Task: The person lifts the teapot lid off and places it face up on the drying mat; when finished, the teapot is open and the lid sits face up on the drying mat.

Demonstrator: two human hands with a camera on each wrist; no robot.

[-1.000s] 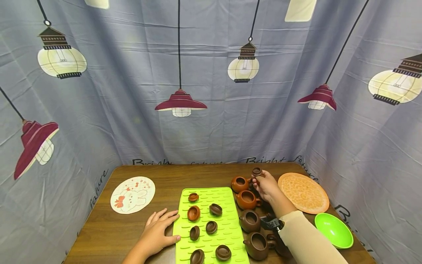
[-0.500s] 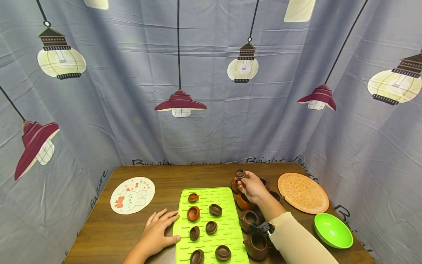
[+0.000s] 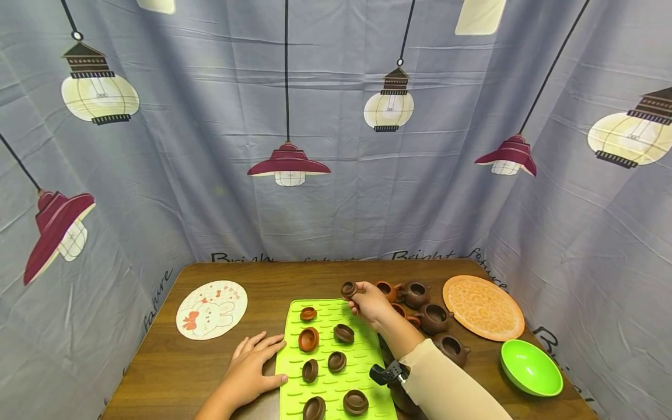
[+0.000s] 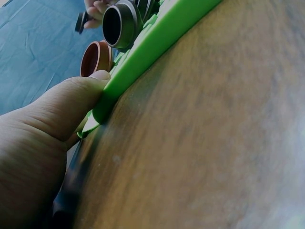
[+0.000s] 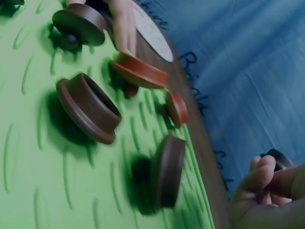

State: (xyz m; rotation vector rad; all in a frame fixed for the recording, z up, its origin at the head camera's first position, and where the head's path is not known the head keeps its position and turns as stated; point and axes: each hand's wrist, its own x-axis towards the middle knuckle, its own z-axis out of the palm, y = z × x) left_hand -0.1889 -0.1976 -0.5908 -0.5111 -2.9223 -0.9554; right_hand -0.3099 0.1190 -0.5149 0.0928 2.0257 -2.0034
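My right hand [image 3: 370, 304] pinches a small dark brown teapot lid [image 3: 349, 290] just above the far edge of a green ridged mat [image 3: 362, 350]. The held lid [image 5: 280, 159] shows dark at the fingertips in the right wrist view. With fingers spread, my left hand [image 3: 254, 368] rests at the mat's left edge; its thumb [image 4: 81, 95] touches the rim in the left wrist view. Upside down on the mat lie several more lids, among them an orange-brown lid [image 3: 308, 339], a smaller reddish lid [image 3: 308, 314] and a dark brown lid [image 3: 343, 333].
Right of the mat, several lidless teapots stand in two columns, including a dark teapot [image 3: 436, 318] and an orange teapot [image 3: 385, 290], partly behind my right arm. Farther right are an orange round mat [image 3: 483, 307] and a green bowl [image 3: 531, 367]. A rabbit-print round mat [image 3: 212, 310] lies left.
My right hand has carried the dark brown lid leftward from over the teapots to the mat's far edge. The left hand has stayed in place.
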